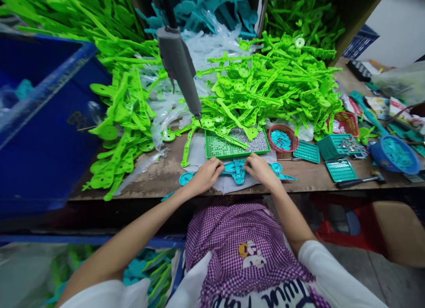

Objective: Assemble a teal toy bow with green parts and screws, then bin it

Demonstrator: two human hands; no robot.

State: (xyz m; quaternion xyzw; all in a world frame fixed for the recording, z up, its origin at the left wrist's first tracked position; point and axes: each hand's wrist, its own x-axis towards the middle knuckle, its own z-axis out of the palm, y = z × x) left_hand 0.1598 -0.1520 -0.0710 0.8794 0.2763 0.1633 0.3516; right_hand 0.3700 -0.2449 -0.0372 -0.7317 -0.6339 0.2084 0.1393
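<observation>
A teal plastic part with a blocky middle, long arms and round discs lies on a grey cloth at the table's front edge. My left hand is closed over its left arm, thumb and fingers pinched together. On the other side, my right hand pinches at the right edge of the middle block. Whether a small piece is also between my fingertips is hidden. Just beyond sits a green tray with a perforated left side and many small metal pieces at right. Bright green plastic strips lie across it.
A grey power screwdriver hangs over the tray. Heaps of green parts fill the back. A blue crate stands left. To the right are a red basket, teal trays, a hammer and a blue bowl.
</observation>
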